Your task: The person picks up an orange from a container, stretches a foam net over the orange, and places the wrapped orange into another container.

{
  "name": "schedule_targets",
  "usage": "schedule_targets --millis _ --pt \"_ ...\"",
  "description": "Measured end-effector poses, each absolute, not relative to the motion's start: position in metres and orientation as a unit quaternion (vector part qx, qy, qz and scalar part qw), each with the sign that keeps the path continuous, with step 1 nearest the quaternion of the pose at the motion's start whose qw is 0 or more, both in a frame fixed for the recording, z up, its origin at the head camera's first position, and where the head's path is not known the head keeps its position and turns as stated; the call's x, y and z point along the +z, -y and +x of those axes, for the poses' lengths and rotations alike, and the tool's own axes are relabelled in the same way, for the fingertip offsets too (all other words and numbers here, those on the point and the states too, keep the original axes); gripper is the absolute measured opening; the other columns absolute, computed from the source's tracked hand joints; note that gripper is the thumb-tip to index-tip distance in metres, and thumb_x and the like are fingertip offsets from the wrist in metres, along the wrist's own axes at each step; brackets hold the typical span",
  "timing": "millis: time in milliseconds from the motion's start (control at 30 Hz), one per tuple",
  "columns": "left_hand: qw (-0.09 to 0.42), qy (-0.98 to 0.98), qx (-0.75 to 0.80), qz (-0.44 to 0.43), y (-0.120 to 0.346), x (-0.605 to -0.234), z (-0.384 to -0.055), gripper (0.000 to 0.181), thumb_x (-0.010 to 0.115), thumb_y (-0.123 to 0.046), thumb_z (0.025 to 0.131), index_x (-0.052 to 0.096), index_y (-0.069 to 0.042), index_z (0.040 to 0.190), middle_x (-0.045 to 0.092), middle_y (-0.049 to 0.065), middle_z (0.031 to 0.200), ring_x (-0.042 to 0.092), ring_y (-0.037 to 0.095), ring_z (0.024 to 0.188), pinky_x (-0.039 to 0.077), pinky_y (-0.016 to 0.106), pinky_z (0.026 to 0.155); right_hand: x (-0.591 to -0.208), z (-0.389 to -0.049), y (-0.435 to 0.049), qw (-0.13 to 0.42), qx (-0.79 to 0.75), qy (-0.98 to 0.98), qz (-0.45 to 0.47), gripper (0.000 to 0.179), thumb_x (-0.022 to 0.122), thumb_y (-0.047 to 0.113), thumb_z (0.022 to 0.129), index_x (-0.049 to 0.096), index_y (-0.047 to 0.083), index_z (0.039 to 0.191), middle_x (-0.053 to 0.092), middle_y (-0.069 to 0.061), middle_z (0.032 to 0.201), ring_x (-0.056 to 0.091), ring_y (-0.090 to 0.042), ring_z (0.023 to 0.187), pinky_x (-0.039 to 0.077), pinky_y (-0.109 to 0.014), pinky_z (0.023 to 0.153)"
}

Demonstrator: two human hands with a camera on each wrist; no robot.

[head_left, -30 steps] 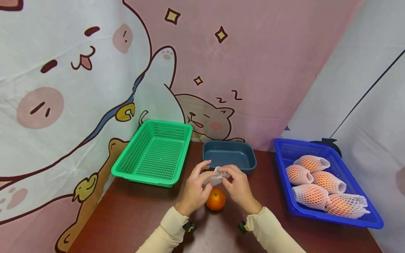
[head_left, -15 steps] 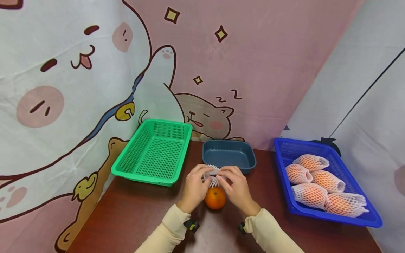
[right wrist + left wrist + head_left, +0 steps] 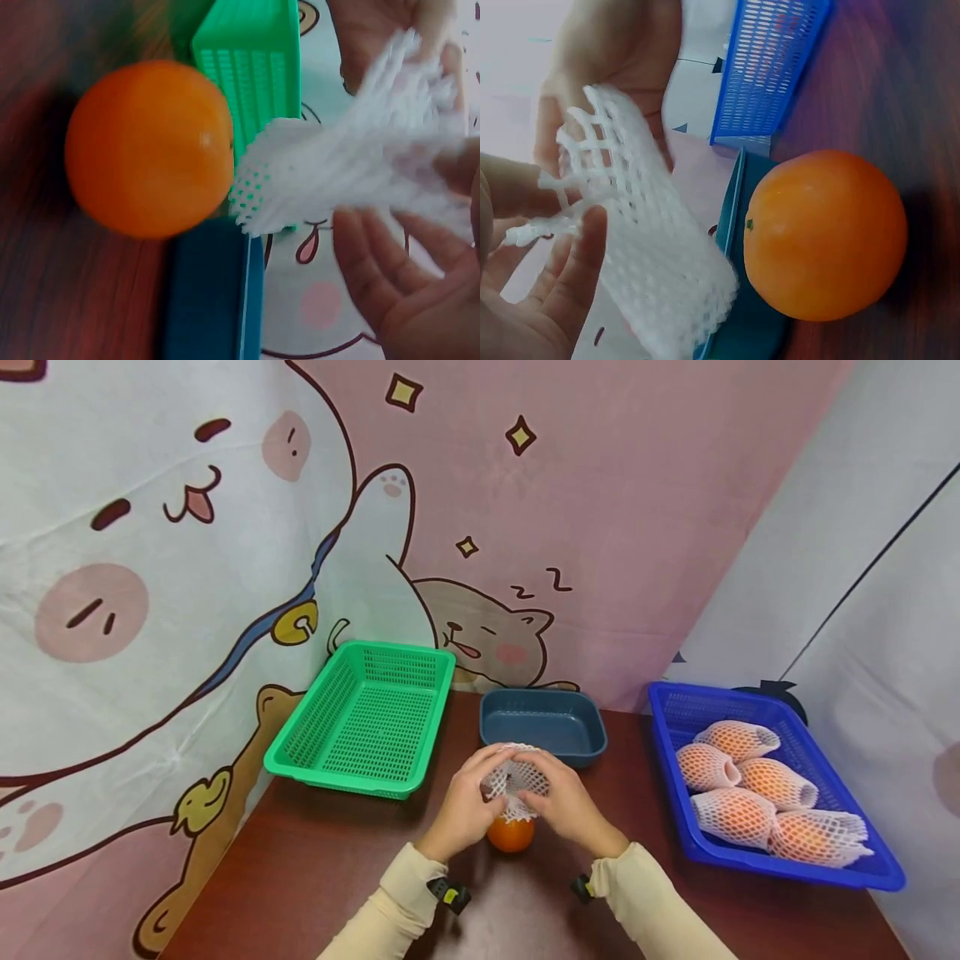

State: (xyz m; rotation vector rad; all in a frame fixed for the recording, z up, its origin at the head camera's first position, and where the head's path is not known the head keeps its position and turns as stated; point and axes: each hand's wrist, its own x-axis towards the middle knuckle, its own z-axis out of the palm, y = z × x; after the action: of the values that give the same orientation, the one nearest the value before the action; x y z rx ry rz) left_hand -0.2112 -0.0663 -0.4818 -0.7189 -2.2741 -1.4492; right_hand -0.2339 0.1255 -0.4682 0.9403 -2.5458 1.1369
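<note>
Above an orange [image 3: 511, 836] on the table, both hands stretch a white foam net sleeve [image 3: 517, 806] between them. My left hand [image 3: 463, 807] pinches its left edge with curled fingers and thumb. On the other side my right hand [image 3: 572, 802] grips the right edge in the same way. In the left wrist view the net sleeve [image 3: 652, 232] hangs apart from the orange [image 3: 825, 235], its lower end near the stem side. The right wrist view shows the bare orange [image 3: 150, 150] beside the blurred net sleeve [image 3: 300, 169].
A green basket [image 3: 360, 785] stands at the back left. Behind the hands sits a dark teal tray [image 3: 543, 747]. To the right, a blue basket [image 3: 686, 827] holds several fruits in foam nets [image 3: 735, 817]. A printed cloth [image 3: 600, 527] hangs behind the dark red table [image 3: 300, 877].
The bunched net sleeve has been spread wide between the hands and lowered toward the orange, now covering its upper part in the head view. The baskets and tray stay put.
</note>
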Motion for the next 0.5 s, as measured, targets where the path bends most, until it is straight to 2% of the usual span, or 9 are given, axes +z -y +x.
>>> schedule_targets --millis 67,200,267,300,367,400,500 --pt "0.153 0.793 -0.531 -0.256 0.071 -0.483 -0.214 0.078 0.070 0.016 0.069 0.055 -0.015 0.139 0.047 -0.003 0.142 0.047 0.016 0.126 0.051 0.030 0.077 -0.469 -0.235 -0.132 0.089 0.391 0.857 0.323 0.067 0.081 -0.002 0.075 0.056 0.015 0.135 0.056 -0.002 0.134 0.054 -0.023 0.120 0.048 -0.044 0.094" --pt "0.113 0.785 -0.547 -0.267 0.079 -0.486 -0.218 0.084 0.065 0.019 0.066 0.051 -0.014 0.142 0.043 0.000 0.146 0.048 0.018 0.124 0.048 0.025 0.064 -0.471 -0.235 -0.142 0.086 0.406 0.851 0.322 0.078 0.078 -0.006 0.075 0.050 0.021 0.143 0.052 -0.001 0.138 0.054 -0.021 0.115 0.052 -0.039 0.086" --pt "0.101 0.792 -0.538 -0.271 0.081 -0.488 -0.220 0.086 0.064 0.021 0.066 0.050 -0.014 0.143 0.041 0.000 0.147 0.047 0.017 0.124 0.048 0.024 0.068 -0.473 -0.235 -0.145 0.084 0.407 0.852 0.318 0.081 0.075 -0.009 0.074 0.048 0.022 0.144 0.051 -0.001 0.139 0.055 -0.021 0.114 0.053 -0.036 0.083" --pt "0.100 0.796 -0.531 -0.275 0.082 -0.489 -0.220 0.086 0.064 0.021 0.066 0.049 -0.013 0.143 0.041 0.000 0.147 0.046 0.017 0.125 0.048 0.024 0.073 -0.474 -0.235 -0.146 0.080 0.406 0.854 0.315 0.083 0.073 -0.010 0.074 0.047 0.023 0.145 0.051 -0.002 0.140 0.055 -0.021 0.113 0.054 -0.033 0.080" --pt "0.097 0.804 -0.514 -0.283 0.080 -0.491 -0.219 0.085 0.065 0.021 0.067 0.049 -0.012 0.143 0.040 0.001 0.148 0.049 0.019 0.121 0.049 0.025 0.074 -0.475 -0.234 -0.147 0.070 0.398 0.862 0.306 0.085 0.070 -0.012 0.073 0.046 0.023 0.146 0.048 -0.004 0.143 0.054 -0.022 0.112 0.054 -0.029 0.072" --pt "0.097 0.806 -0.508 -0.288 0.078 -0.492 -0.219 0.084 0.066 0.020 0.068 0.048 -0.012 0.144 0.039 0.002 0.148 0.050 0.020 0.119 0.051 0.025 0.073 -0.476 -0.233 -0.148 0.069 0.387 0.869 0.302 0.086 0.068 -0.013 0.072 0.045 0.023 0.147 0.047 -0.006 0.144 0.055 -0.022 0.109 0.054 -0.027 0.067" --pt "0.099 0.803 -0.504 -0.303 0.071 -0.495 -0.216 0.078 0.072 0.011 0.073 0.048 -0.011 0.144 0.035 0.005 0.150 0.052 0.023 0.114 0.054 0.028 0.072 -0.476 -0.232 -0.149 0.078 0.347 0.890 0.285 0.088 0.065 -0.013 0.071 0.043 0.024 0.148 0.045 -0.009 0.146 0.059 -0.020 0.084 0.049 -0.024 0.053"
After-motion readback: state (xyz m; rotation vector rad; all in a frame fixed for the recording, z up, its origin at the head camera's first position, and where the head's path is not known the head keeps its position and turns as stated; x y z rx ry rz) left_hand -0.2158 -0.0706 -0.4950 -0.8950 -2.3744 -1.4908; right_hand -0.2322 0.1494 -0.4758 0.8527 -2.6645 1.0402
